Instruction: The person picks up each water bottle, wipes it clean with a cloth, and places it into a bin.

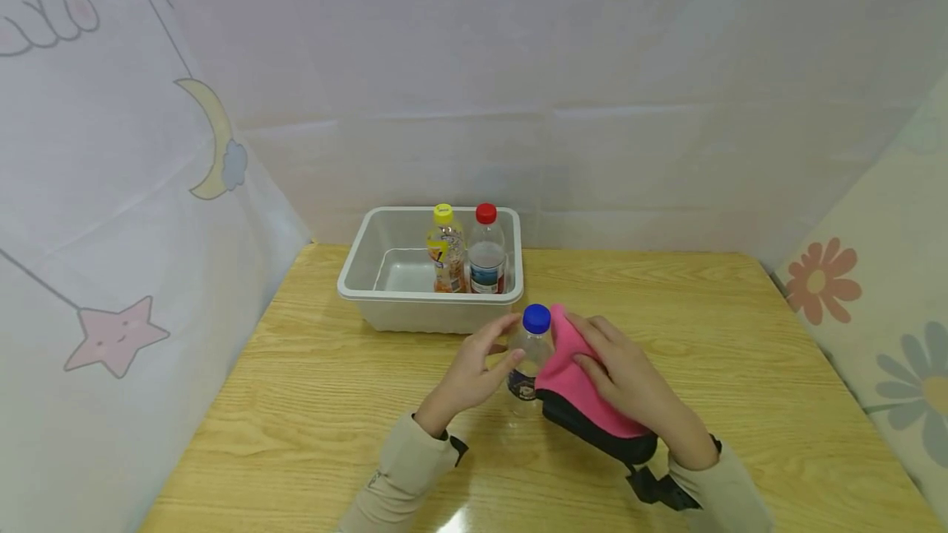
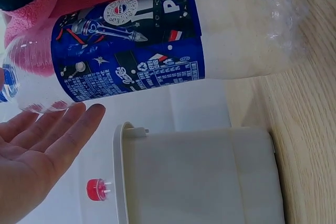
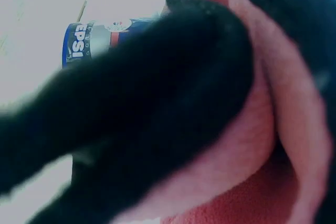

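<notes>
An upright clear plastic Pepsi bottle [image 1: 530, 352] with a blue cap and a dark blue label [image 2: 131, 45] stands on the table between both hands. My left hand [image 1: 474, 373] is at its left side, fingers extended and spread; in the left wrist view the fingertips [image 2: 94, 111] are right at the bottle's shoulder. With my right hand [image 1: 629, 373] I grip a pink cloth [image 1: 573, 377] with a black edge, held against the bottle's right side. Much of the right wrist view is filled by the blurred dark edging and pink folds of the cloth [image 3: 252, 124].
Behind the hands stands a white plastic bin [image 1: 429, 315]. Inside its right part are a yellow-capped bottle [image 1: 447, 253] and a red-capped bottle [image 1: 486, 257], both upright. The wooden table [image 1: 311, 401] is bordered by a printed curtain [image 1: 444, 64] at the back and sides.
</notes>
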Demonstrator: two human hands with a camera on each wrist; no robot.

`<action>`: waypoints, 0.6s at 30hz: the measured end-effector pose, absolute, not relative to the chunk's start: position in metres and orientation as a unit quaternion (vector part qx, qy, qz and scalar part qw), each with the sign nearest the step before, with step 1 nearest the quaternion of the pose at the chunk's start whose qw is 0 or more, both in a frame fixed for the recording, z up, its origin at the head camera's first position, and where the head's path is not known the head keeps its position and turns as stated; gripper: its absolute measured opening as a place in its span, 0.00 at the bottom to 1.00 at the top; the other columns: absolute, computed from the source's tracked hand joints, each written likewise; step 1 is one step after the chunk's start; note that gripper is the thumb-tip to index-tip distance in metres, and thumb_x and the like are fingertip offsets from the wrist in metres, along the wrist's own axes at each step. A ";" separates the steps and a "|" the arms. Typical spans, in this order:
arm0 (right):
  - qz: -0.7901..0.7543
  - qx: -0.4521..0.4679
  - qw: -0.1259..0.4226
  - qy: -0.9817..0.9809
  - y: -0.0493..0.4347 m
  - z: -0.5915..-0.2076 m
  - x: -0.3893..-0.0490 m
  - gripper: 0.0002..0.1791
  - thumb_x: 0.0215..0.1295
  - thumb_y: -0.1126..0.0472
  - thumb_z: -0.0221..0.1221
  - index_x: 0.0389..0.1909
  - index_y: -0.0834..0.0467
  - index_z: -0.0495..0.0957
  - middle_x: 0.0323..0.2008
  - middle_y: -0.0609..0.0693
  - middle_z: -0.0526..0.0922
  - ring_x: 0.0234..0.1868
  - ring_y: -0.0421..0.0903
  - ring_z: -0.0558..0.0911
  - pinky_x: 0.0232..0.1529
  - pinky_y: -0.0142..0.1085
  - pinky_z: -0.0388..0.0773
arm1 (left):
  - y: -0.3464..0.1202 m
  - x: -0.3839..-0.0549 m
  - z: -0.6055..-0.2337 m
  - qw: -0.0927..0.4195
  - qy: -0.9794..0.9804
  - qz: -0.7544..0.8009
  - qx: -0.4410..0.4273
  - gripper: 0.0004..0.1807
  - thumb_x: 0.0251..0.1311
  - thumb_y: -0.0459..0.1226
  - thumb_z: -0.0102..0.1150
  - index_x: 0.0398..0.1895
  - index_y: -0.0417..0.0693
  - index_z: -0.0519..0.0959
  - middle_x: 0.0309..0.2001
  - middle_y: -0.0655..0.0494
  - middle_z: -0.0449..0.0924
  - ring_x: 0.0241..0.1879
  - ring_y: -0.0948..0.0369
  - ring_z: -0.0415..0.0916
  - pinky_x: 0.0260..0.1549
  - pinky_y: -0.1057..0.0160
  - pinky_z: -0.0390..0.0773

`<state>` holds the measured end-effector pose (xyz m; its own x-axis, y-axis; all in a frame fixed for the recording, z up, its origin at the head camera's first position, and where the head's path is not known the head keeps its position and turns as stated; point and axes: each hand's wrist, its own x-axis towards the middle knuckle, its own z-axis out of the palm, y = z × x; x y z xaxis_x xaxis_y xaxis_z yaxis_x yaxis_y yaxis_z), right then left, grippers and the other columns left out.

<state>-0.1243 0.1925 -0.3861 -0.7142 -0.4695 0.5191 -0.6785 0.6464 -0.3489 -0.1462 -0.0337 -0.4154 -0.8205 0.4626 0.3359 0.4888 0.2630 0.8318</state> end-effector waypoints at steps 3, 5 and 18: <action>0.260 0.328 0.193 -0.887 0.192 -0.386 -0.125 0.31 0.52 0.74 0.61 0.60 0.64 0.66 0.38 0.51 0.73 0.30 0.39 0.69 0.26 0.30 0.70 | -0.032 -0.145 -0.414 0.006 -0.794 -0.530 -0.297 0.24 0.64 0.31 0.49 0.62 0.33 0.61 0.60 0.40 0.65 0.58 0.47 0.65 0.49 0.51 0.73; 0.255 0.331 0.193 -0.888 0.192 -0.388 -0.125 0.31 0.52 0.73 0.61 0.60 0.65 0.65 0.37 0.51 0.73 0.30 0.39 0.69 0.26 0.30 0.70 | -0.031 -0.145 -0.413 0.004 -0.793 -0.533 -0.295 0.24 0.64 0.30 0.49 0.62 0.32 0.61 0.60 0.38 0.64 0.58 0.46 0.64 0.49 0.49 0.73; 0.290 0.320 0.170 -0.886 0.194 -0.412 -0.129 0.30 0.52 0.74 0.60 0.58 0.69 0.65 0.36 0.53 0.74 0.30 0.40 0.70 0.26 0.30 0.71 | -0.030 -0.143 -0.420 0.009 -0.791 -0.539 -0.288 0.31 0.60 0.39 0.56 0.65 0.43 0.60 0.61 0.47 0.64 0.58 0.53 0.65 0.49 0.54 0.74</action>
<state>-0.1292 0.1936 -0.4123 -0.7366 -0.4686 0.4876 -0.6663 0.6264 -0.4046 -0.1435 -0.0302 -0.4204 -0.8338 0.4467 0.3245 0.4656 0.2530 0.8480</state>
